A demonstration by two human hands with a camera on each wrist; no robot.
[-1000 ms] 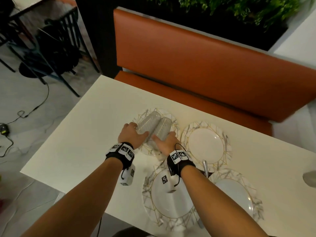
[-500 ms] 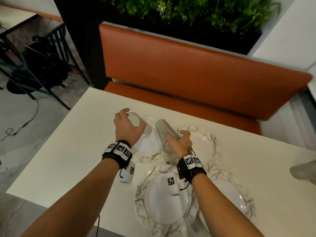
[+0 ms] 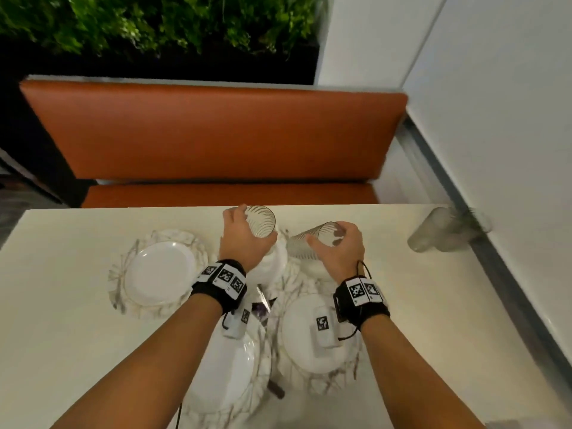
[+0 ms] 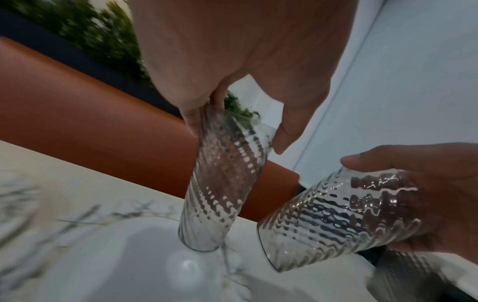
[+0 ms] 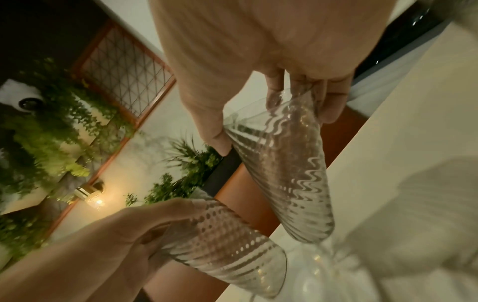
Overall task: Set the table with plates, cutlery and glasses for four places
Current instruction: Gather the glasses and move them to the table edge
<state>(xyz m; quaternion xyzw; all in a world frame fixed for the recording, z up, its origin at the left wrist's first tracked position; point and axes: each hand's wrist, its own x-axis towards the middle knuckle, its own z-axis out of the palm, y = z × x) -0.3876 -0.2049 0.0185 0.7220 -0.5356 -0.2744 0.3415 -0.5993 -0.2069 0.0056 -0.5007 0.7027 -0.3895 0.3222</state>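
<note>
The left hand (image 3: 244, 239) has its grip wrapped round a clear ribbed drinking glass (image 3: 262, 222), mouth up and tilted, held over the far middle of the cream-white surface (image 3: 71, 320); in the left wrist view its base hangs just above a white plate with a marbled grey, gold-lined rim (image 4: 108, 265). The right hand (image 3: 339, 247) grasps a second clear ribbed glass (image 3: 309, 243) from above at its mouth end, fingers curled round it, the glass tipped well over with its base pointing left toward the first glass; the two glasses are near each other but apart. Another marbled-rim plate (image 3: 158, 272) lies to the left, and two more sit nearer, partly under the forearms, with a piece of cutlery (image 3: 263, 300) between them. Two blurred clear glasses (image 3: 439, 232) stand at the far right edge by the white wall. An orange padded bench (image 3: 216, 131) runs along the far side
</note>
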